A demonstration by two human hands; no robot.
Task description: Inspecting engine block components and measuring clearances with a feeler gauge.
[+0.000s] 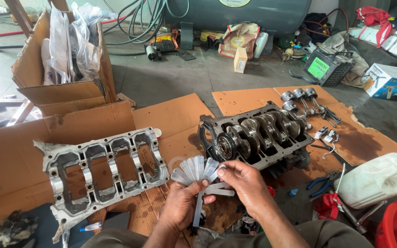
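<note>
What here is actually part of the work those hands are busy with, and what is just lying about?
In hand or close by:
- fanned set of thin metal gauge blades, held by left hand and right hand
- dark engine block with crankshaft
- silver ladder-shaped bearing frame

Lying about:
- open cardboard box of plastic bags
- grey air tank
- white plastic jerrycan
- blue-handled pliers

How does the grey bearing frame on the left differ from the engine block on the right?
The bearing frame is light silver, while the engine block is dark and oily. The frame's openings are bare, showing the cardboard beneath; the block carries a crankshaft. The frame is flat and shallow, the block deeper. Both rest on cardboard, untouched by the hands, which hold a fanned feeler gauge.
</note>
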